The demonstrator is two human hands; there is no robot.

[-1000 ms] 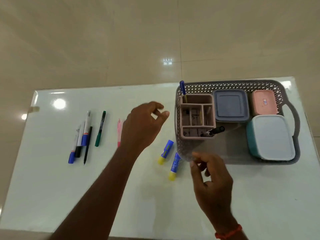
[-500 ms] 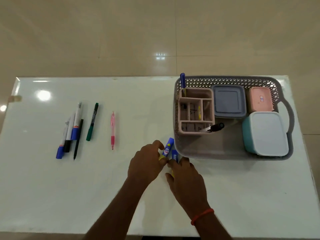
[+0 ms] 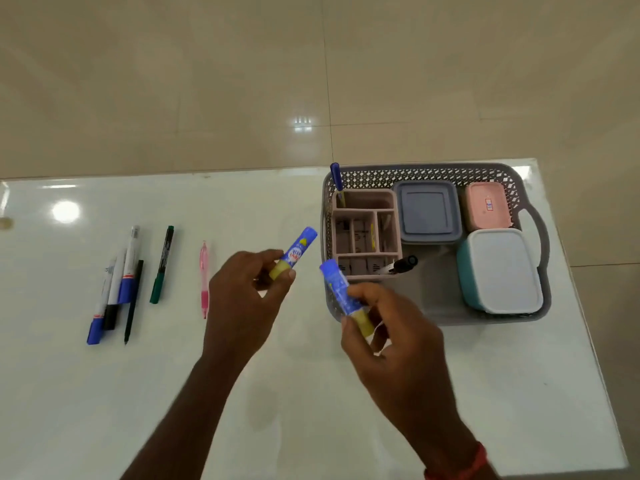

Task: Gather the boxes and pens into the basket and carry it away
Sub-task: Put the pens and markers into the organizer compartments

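The left hand pinches a blue glue stick by its yellowish end between thumb and fingertips, the blue cap angled up toward the basket. The right hand grips a second glue stick the same way, fingers curled round its yellow end, the cap pointing up and left in front of the basket's near left corner. Both sticks are lifted off the white table. The grey basket stands at the table's right end and holds a pink organiser with a blue pen upright in its back compartment and a black marker leaning out of the front one. Beside it sit a grey-blue box, a pink box and a teal box with a white lid. Left of the hands a pink pen, a green marker and a cluster of pens lie on the table, well apart from the basket
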